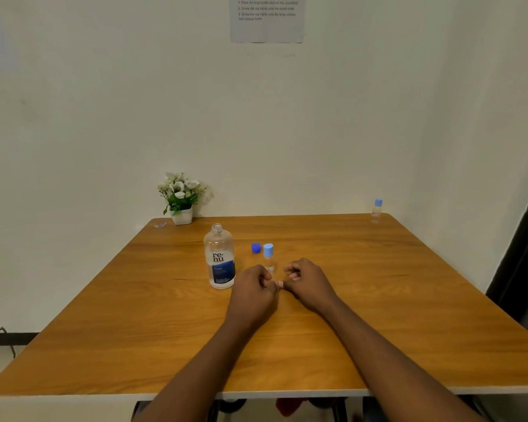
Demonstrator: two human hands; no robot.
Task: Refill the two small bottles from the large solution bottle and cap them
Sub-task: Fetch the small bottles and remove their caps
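Observation:
The large clear solution bottle point(219, 257) with a blue label stands uncapped near the table's middle. Its dark blue cap point(256, 247) lies on the table to its right. Beside the cap stands a small clear bottle point(268, 258) wearing a light blue cap. A second small bottle point(376, 210) with a light blue cap stands at the far right corner. My left hand point(254, 289) and my right hand point(305, 280) rest on the table just in front of the near small bottle, fingers curled, fingertips close together. Neither hand holds anything that I can see.
A white pot of white flowers point(181, 198) stands at the back left of the wooden table point(378, 315). A small clear wrapper point(160, 225) lies beside the pot. A printed sheet point(267, 18) hangs on the wall behind.

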